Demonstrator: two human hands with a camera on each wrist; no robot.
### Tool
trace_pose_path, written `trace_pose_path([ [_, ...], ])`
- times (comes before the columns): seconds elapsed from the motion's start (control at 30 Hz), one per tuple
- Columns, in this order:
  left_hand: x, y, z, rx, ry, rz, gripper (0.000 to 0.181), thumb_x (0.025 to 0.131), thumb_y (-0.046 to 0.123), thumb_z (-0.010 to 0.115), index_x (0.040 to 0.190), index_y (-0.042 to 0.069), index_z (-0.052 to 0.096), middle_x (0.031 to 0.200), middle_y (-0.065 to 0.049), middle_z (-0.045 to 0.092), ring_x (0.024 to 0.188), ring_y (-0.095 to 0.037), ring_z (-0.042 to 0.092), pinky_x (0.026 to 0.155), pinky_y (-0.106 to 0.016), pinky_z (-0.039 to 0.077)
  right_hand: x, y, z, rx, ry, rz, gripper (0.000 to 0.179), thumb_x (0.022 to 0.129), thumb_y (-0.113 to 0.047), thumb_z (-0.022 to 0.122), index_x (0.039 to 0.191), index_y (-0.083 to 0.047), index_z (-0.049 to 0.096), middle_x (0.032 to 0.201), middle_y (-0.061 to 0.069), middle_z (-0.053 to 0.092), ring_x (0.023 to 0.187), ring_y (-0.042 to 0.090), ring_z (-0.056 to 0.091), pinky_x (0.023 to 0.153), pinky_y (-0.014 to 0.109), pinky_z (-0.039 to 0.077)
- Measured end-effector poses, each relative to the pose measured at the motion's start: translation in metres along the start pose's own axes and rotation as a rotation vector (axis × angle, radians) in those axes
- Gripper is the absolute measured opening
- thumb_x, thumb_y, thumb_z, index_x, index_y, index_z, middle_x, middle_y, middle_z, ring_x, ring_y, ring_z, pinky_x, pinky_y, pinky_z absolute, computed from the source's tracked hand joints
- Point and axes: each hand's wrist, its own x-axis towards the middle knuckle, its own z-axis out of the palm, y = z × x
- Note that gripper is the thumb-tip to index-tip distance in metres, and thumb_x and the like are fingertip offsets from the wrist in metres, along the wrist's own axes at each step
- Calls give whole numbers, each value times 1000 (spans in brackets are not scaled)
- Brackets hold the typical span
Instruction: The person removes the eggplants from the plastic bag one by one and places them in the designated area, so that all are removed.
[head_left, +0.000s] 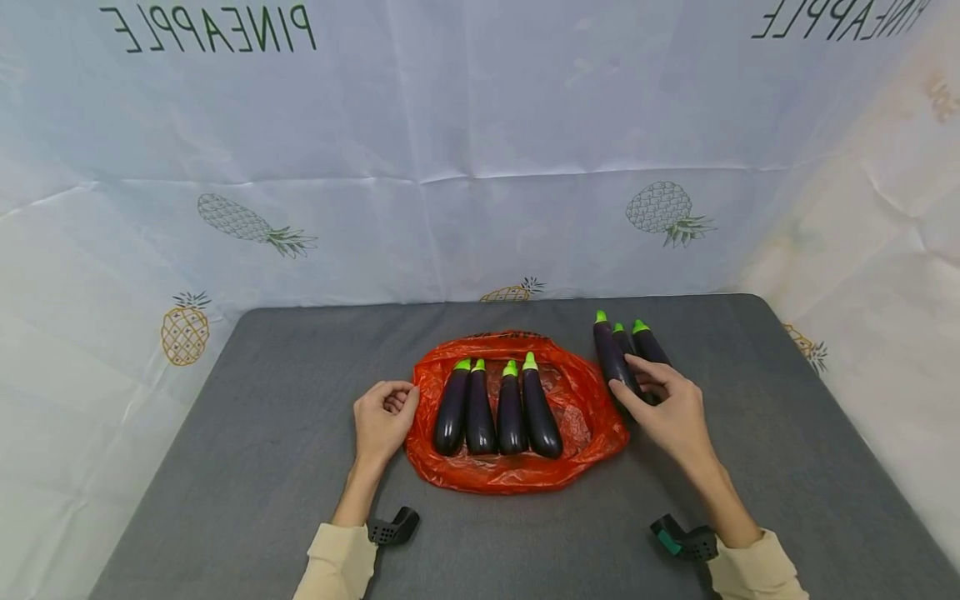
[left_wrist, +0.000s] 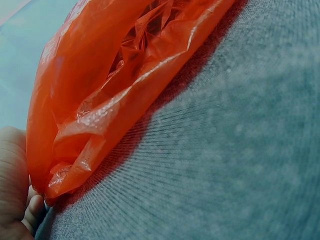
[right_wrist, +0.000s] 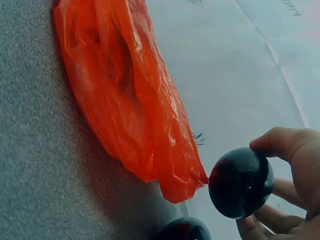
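One eggplant (head_left: 611,354), just right of the red bag (head_left: 487,482), is held by the right hand (head_left: 671,408), thumb and fingers about its thick, rounded end; the left hand (head_left: 385,418) pinches the bag's left edge. Probably firm and fairly light, its glossy skin may slip or bruise; the thick body seems the surest hold. Long axis: roughly front to back, green stem (head_left: 601,317) pointing far and slightly left.

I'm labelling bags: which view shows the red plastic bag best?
The head view: it frames the whole red plastic bag from above, open, four eggplants inside. Both wrist views crop it: the left shows the edge by the left hand, the right its outer side.
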Motion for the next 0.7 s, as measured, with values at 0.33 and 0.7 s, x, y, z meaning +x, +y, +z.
trace_pose_path([
  [0.33,0,1,0,-9,0,-11,5,83,1,79,79,3,76,67,-8,66,59,-1,54,54,-10,45,4,5,-7,0,23,0,44,86,-5,79,128,3,69,112,23,70,88,-15,55,81,-1,45],
  [0.7,-1,-3,1,-28,4,-17,7,84,1,79,79,5,76,67,-6,66,59,-3,55,54,-9,44,10,7,-25,-39,97,35,43,86,-7,79,128,-1,70,114,24,72,87,-18,56,81,-3,44],
])
